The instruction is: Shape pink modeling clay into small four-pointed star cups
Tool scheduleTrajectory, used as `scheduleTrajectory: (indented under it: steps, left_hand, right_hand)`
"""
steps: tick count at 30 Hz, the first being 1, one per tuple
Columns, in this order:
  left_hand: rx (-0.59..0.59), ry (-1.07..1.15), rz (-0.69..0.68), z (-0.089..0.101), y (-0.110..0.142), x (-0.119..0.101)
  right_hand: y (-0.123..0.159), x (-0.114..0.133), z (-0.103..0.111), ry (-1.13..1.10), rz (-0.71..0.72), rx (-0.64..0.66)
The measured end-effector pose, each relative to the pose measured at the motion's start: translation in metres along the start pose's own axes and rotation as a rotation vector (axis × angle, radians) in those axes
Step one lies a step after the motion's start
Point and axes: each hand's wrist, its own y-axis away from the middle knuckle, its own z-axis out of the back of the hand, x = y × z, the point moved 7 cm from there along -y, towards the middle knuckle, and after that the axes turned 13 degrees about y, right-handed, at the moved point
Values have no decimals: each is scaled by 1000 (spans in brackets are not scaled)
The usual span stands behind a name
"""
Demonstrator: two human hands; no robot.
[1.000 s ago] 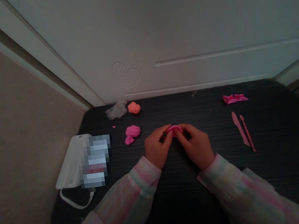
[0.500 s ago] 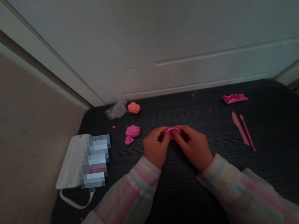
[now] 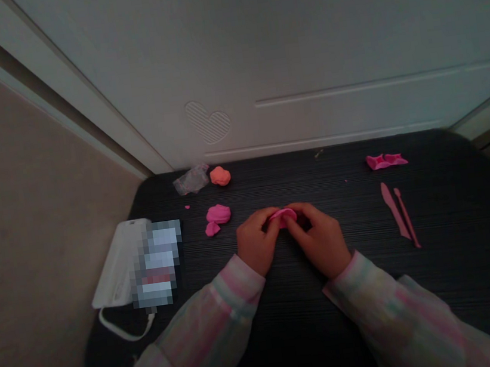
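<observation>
Between my two hands is a flattened piece of pink modelling clay (image 3: 284, 218), over the middle of the dark table. My left hand (image 3: 258, 241) pinches its left side, and my right hand (image 3: 321, 237) pinches its right side, thumbs on the near face. The fingers behind the clay are mostly hidden. Left of my left hand lie a larger pink clay lump (image 3: 219, 214) and a small one (image 3: 212, 229) against it. An orange clay lump (image 3: 220, 176) sits farther back, beside a crumpled clear plastic wrapper (image 3: 191, 179).
At the right lie a pink plastic knife (image 3: 393, 210) and a thin pink modelling stick (image 3: 406, 217), with folded pink pieces (image 3: 386, 160) behind them. A phone (image 3: 159, 264) with a white power bank (image 3: 118, 263) and cable (image 3: 122, 333) occupies the left. A white panel (image 3: 299, 50) borders the table's back.
The pink clay between my hands shows slightly more of its near face. My hands keep their pinch on it; the whole view has shifted very slightly.
</observation>
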Motion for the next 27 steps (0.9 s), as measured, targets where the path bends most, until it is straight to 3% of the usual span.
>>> scheduleTrajectory:
  steps: [27]
  left_hand:
    - [-24, -9, -33, 2, 0, 2]
  right_hand:
    - [-2, -2, -3, -43, -19, 50]
